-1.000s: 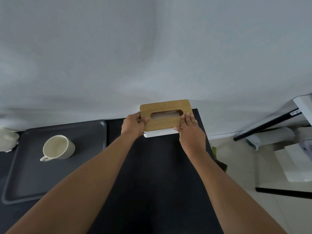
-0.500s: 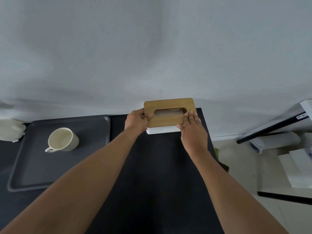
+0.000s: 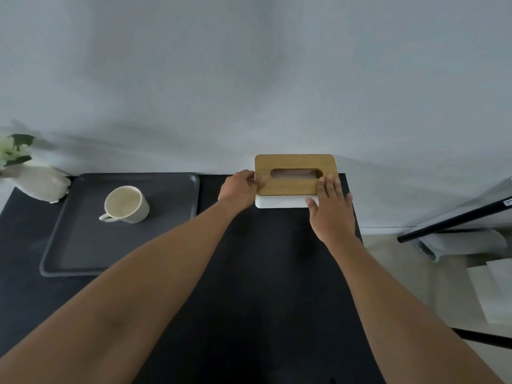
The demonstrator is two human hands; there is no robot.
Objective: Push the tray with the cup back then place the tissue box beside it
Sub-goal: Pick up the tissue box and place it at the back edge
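Note:
A white tissue box with a wooden lid and an oval slot stands at the back right of the black table, against the wall. My left hand grips its left end, thumb on the lid. On its right front corner rests my right hand, fingers flat over the lid and thumb against the white side. To the left lies a dark grey tray with its far rim at the wall. A cream cup stands upright on it, handle toward me.
A white vase with pale flowers stands at the tray's far left corner. The black table ends just right of the box. Beyond that edge are a black bar and white papers on the floor.
The tissue box and both hands have settled a little farther back toward the wall. The view has shifted so the tray, cup and vase show more fully.

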